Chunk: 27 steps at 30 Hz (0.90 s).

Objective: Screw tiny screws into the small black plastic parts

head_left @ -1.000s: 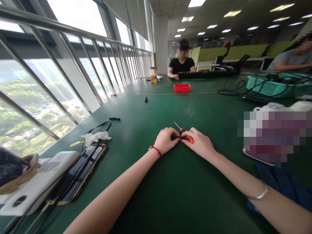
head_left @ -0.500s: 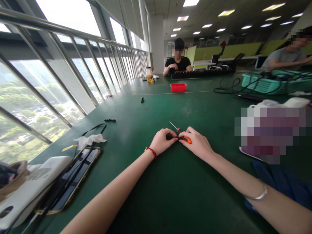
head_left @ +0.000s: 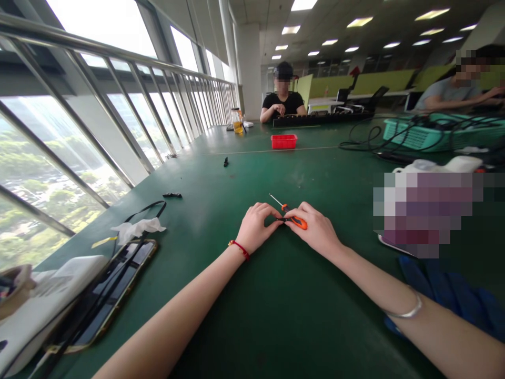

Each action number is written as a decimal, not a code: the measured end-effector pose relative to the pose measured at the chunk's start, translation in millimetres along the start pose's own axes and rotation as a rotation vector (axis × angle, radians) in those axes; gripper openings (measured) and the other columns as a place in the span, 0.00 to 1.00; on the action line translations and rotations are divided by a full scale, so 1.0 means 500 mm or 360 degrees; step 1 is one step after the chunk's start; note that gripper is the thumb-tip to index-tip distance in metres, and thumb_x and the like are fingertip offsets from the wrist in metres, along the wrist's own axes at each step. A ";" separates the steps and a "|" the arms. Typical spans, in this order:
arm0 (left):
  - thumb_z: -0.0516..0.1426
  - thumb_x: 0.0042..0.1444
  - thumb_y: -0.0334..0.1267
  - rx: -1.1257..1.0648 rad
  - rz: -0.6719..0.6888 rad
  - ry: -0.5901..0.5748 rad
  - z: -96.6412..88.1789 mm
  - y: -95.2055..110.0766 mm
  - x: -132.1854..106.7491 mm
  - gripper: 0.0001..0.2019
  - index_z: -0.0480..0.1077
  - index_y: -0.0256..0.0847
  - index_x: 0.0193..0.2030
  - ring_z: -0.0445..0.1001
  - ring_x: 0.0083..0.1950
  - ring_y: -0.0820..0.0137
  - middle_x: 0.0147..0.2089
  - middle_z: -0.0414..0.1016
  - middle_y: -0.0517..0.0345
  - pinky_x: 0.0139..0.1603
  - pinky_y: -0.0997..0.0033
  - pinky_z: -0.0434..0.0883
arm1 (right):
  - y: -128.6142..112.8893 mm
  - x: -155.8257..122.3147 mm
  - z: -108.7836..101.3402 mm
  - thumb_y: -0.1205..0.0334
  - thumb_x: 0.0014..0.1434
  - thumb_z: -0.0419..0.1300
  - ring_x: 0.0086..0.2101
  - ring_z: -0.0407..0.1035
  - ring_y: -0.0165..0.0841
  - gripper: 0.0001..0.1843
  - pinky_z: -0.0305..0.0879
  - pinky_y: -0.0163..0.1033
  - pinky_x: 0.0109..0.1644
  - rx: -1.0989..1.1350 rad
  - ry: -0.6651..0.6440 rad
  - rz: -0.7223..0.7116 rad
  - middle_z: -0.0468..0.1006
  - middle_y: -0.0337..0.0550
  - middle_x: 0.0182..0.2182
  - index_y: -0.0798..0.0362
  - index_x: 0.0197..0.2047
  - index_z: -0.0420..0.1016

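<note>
My left hand (head_left: 253, 227) has thumb and fingertips pinched on one end of a small dark part (head_left: 281, 219), whose exact kind is too small to make out. At its other end, the fingertips of my right hand (head_left: 316, 227) meet the same part. Tucked in that right hand is a screwdriver (head_left: 299, 221) with an orange and black handle. Its thin metal shaft points away to the upper left, its tip touching nothing visible. Both hands are closed, close together above the green table (head_left: 236, 295).
Small black pieces (head_left: 172, 195) (head_left: 225, 161) lie on the table's left half. A phone (head_left: 118, 295) with cables is at the near left. Farther off are a red tray (head_left: 283, 142), a teal basket (head_left: 442, 138) with cables, and a person (head_left: 283, 100). Blue fabric (head_left: 445, 289) lies right.
The whole view has shifted slightly, so the table's things sit a little farther left. My hands keep nearly the same pose, and more of the dark part shows between the fingertips.
</note>
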<state>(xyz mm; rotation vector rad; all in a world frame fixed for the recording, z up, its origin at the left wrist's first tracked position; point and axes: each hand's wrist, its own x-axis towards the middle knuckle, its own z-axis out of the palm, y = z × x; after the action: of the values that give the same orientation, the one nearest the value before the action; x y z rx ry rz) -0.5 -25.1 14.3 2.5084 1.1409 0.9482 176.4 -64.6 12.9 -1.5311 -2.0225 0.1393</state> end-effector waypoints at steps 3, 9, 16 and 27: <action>0.57 0.54 0.40 0.0040 0.0019 0.0004 0.001 0.001 -0.001 0.05 0.70 0.42 0.34 0.68 0.43 0.66 0.38 0.75 0.57 0.47 0.65 0.65 | 0.001 -0.002 -0.003 0.56 0.59 0.53 0.32 0.68 0.30 0.10 0.58 0.33 0.30 0.0007 0.0026 -0.0027 0.68 0.39 0.35 0.46 0.40 0.74; 0.56 0.56 0.40 0.0221 0.0109 0.0068 0.003 0.005 -0.006 0.07 0.72 0.44 0.39 0.68 0.43 0.67 0.42 0.73 0.57 0.46 0.66 0.63 | 0.007 -0.001 0.003 0.56 0.59 0.53 0.32 0.67 0.29 0.10 0.58 0.33 0.29 0.0014 0.0080 -0.0066 0.68 0.39 0.35 0.46 0.40 0.75; 0.55 0.57 0.40 0.0303 0.0094 0.0099 -0.018 -0.001 -0.004 0.07 0.74 0.43 0.37 0.69 0.44 0.67 0.42 0.74 0.57 0.47 0.65 0.64 | 0.015 0.002 -0.002 0.56 0.57 0.54 0.30 0.66 0.28 0.11 0.58 0.32 0.30 0.0120 0.0151 -0.0039 0.67 0.39 0.32 0.48 0.39 0.75; 0.58 0.53 0.38 0.0054 -0.0127 -0.0207 -0.002 0.025 -0.034 0.05 0.75 0.43 0.33 0.69 0.48 0.65 0.47 0.74 0.57 0.53 0.62 0.66 | 0.041 0.000 -0.009 0.59 0.58 0.50 0.30 0.65 0.29 0.12 0.54 0.33 0.28 -0.0006 0.0255 0.0189 0.68 0.39 0.33 0.47 0.38 0.75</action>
<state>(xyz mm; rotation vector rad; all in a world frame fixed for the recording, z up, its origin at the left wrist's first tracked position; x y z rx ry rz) -1.8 -46.1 12.7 2.4890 1.2153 0.7399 196.0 -59.2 8.2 -1.6118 -1.8096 0.0578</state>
